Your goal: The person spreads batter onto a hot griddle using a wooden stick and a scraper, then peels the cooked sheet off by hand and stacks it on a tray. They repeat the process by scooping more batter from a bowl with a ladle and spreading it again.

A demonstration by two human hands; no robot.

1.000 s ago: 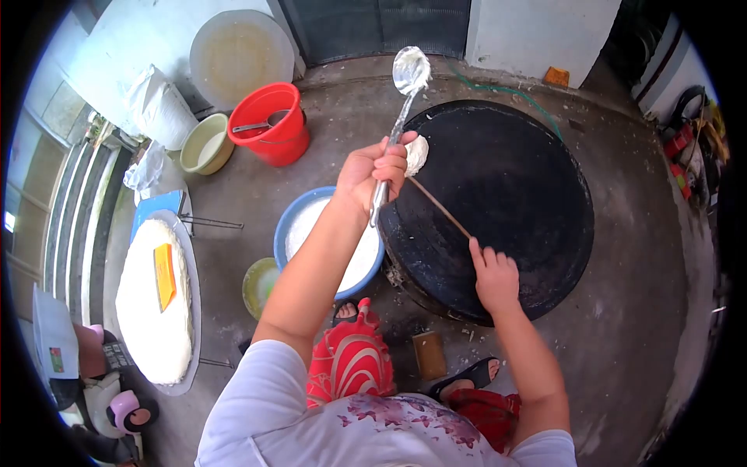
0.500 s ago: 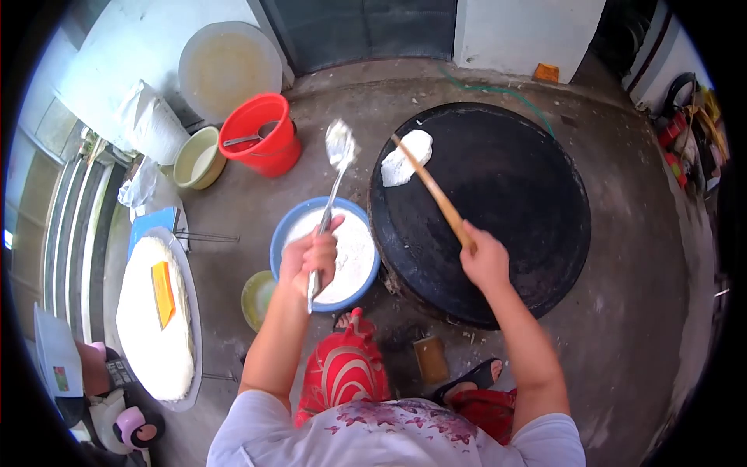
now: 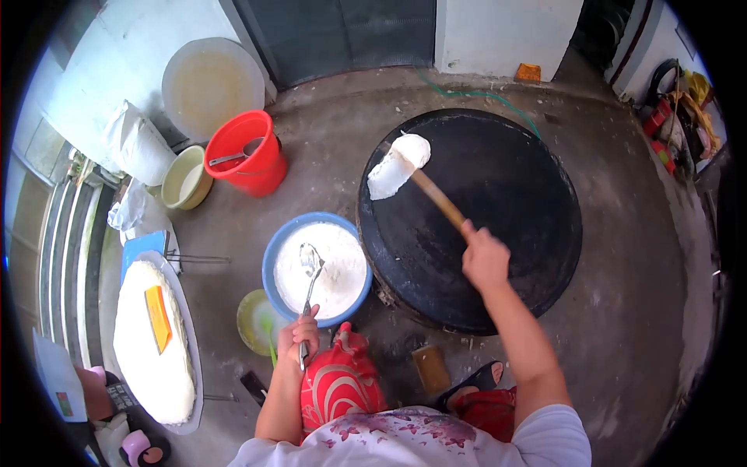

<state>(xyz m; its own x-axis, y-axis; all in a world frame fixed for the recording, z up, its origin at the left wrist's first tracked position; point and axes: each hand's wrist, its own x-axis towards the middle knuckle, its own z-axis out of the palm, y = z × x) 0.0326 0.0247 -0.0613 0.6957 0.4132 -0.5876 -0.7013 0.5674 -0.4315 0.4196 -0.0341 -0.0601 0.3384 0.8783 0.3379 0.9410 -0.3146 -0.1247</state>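
My left hand is closed around the handle of a metal spoon. The spoon's bowl is over the white batter in a blue basin, with some white batter on it. In my right hand is a wooden spreader, its far end at a white patch of batter. That patch lies near the upper left edge of a large round black griddle. The spreader's tip is partly hidden in the white batter.
To the left, a yellow scraper lies on a white stack. A small green bowl stands beside the basin. Behind are a red bucket and an olive basin. A green hose runs behind the griddle.
My left hand has lowered the spoon toward me, from above the basin's far side to over the batter. The spreader has shifted at the patch, which is now longer toward the lower left.
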